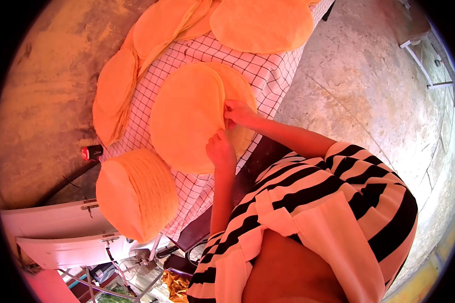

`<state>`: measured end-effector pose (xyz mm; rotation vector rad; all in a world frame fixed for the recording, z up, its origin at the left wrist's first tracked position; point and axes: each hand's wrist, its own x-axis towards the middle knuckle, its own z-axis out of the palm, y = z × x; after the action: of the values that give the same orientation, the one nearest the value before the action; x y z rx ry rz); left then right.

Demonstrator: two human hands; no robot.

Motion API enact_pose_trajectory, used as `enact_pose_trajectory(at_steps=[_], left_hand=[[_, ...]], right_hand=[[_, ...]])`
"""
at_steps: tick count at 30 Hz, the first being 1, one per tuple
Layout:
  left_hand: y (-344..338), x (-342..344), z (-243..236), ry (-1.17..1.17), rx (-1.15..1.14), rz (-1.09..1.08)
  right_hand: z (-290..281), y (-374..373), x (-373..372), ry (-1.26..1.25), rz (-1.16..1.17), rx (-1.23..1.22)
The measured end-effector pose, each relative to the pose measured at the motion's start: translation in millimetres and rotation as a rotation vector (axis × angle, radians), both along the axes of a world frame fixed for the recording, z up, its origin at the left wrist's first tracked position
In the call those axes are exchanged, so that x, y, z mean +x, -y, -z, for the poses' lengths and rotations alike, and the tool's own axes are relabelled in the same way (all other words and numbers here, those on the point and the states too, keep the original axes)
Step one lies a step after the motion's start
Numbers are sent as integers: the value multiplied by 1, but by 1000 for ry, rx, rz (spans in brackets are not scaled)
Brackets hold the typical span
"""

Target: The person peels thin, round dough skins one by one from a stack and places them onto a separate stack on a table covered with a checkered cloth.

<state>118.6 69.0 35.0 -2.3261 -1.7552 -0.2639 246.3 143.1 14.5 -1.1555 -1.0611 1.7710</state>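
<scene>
Head view: the checked cloth (268,76) covers the bench, and at its middle lies a short stack of thin orange flatbread rounds (187,116). The left hand (221,150) rests at that stack's near edge with fingers curled together on the top round; the right hand (239,112) pinches the top round's right rim, where a lower round (240,91) shows beneath, slid out to the right. Judging by this, the peeling apart of rounds is partway: one sheet is being lifted and the stack under it remains.

Counted from the cloth: five groups of rounds. One tall, tilted pile (136,194) hangs off the cloth's near-left corner, one fanned pile (115,96) sits on its left edge, one folded group (164,28) and one spread single round (262,24) lie at its far end, plus the middle stack. Sheets within each pile are too thin to count. One small red can (92,151) stands left of the cloth
</scene>
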Motion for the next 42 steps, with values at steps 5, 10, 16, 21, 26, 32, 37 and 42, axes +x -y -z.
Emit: enact_pose_trajectory(at_steps=[5, 10, 16, 21, 26, 32, 37, 42], left_hand=[[-5, 19, -8, 143, 43, -148], [-38, -30, -18, 298, -334, -136], [-138, -156, -172, 621, -127, -140], [-134, -155, -311, 559, 298, -169], [-87, -106, -255, 194, 85, 101], [-37, -58, -42, 125, -208, 199], [-12, -22, 5, 54, -16, 62], [-3, -33, 9, 195, 32, 27]], right_hand=[[-1, 4, -8, -81, 76, -6], [-2, 6, -6, -157, 50, -6], [19, 11, -5, -7, 44, 105], [37, 5, -5, 36, 10, 178], [15, 22, 30, -94, 246, -24], [24, 38, 40, -8, 273, -67], [20, 45, 38, 51, 288, -101], [15, 49, 32, 150, 274, -139]])
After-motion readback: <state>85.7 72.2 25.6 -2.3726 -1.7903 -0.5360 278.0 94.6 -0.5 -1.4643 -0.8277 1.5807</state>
